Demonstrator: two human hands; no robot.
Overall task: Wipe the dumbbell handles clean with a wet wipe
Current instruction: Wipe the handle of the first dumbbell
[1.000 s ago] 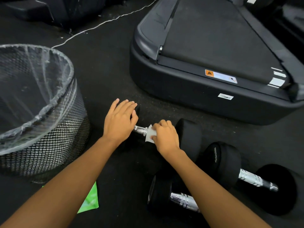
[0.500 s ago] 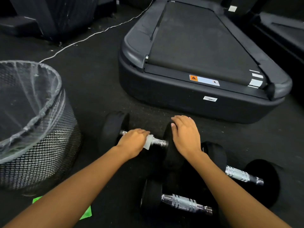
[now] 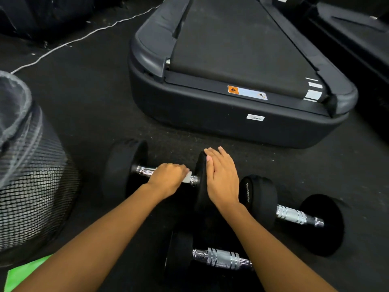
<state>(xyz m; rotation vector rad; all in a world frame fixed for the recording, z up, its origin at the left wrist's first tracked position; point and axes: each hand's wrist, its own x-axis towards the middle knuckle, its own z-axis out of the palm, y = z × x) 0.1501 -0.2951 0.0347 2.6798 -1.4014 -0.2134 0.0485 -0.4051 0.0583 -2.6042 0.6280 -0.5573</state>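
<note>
Left hand (image 3: 167,179) grip wraps wipe (image 3: 187,178) round handle (image 3: 144,170).

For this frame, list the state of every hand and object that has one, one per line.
left hand: closed on the wet wipe, on the handle
right hand: flat on the dumbbell's right weight
wet wipe: pressed to the handle
far dumbbell: lying on the floor, being wiped
other two dumbbells: lying untouched
mesh bin: upright, lined
</note>
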